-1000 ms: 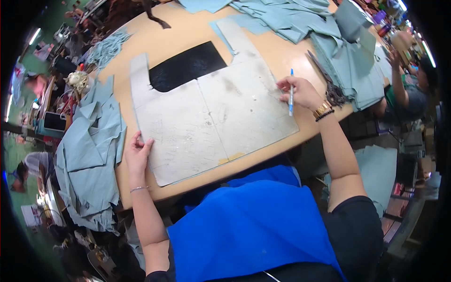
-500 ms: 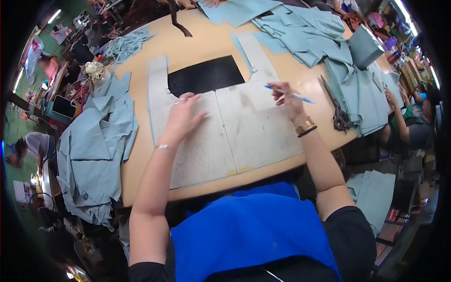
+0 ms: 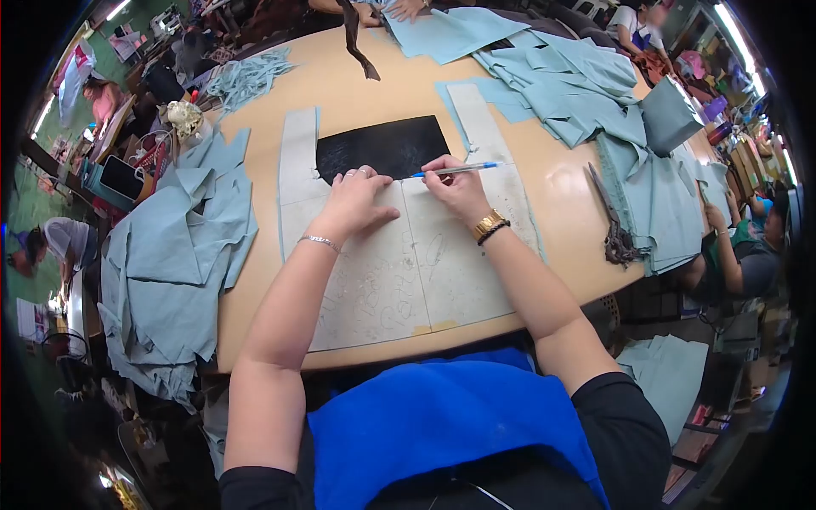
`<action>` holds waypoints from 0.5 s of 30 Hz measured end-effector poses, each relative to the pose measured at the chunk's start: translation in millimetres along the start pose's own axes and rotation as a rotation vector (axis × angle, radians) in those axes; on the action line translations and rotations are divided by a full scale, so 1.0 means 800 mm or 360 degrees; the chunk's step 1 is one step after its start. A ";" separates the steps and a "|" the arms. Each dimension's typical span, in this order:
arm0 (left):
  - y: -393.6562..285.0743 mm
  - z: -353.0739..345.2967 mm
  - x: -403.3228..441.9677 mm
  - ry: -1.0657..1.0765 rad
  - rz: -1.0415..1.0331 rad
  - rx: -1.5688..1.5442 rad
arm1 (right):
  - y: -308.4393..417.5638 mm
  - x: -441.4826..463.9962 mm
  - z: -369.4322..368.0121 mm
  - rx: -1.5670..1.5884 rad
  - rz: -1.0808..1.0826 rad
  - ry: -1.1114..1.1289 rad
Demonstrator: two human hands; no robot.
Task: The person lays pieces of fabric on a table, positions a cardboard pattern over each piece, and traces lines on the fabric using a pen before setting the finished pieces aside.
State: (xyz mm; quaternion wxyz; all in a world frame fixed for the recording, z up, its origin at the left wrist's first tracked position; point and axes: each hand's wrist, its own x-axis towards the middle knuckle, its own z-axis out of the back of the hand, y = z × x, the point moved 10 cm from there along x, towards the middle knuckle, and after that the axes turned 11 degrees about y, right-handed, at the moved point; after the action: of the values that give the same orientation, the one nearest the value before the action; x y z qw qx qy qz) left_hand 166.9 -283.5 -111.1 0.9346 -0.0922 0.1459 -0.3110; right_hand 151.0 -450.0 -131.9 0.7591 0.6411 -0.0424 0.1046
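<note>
A pale, scuffed pattern template [image 3: 365, 285] with two upright arms lies on the table in front of me, over light blue-green material that peeks out along its edges. My left hand [image 3: 359, 202] rests on the template near its inner edge, fingers spread. In my right hand [image 3: 459, 189] is a blue-capped pen [image 3: 476, 167], gripped between thumb and fingers. Its tip points left and meets the template's inner edge near the centre seam. Between the template's arms a black panel [image 3: 382, 146] shows, just beyond both hands.
Large scissors [image 3: 610, 208] lie to the right. Blue-green pieces are piled at left [image 3: 170, 255] and far right [image 3: 561, 76], with scraps [image 3: 251, 75] at the back left. A co-worker's hands [image 3: 404, 10] are at the far edge; another person [image 3: 739, 238] sits at right.
My right hand has moved left with the pen, from the template's right side to the inner edge near the centre. My left hand has shifted slightly right and flattened on the template.
</note>
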 end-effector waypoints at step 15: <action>0.019 -0.009 -0.070 -0.0667 0.0076 -0.0195 | 0.018 0.018 -0.035 -0.0473 0.0129 0.0027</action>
State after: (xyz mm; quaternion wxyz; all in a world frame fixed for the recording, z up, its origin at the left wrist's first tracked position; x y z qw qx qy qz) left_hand 130.4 -238.1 -109.8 0.9442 -0.2079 -0.0309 -0.2535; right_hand 159.5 -418.6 -119.8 0.8412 0.5184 -0.0770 0.1331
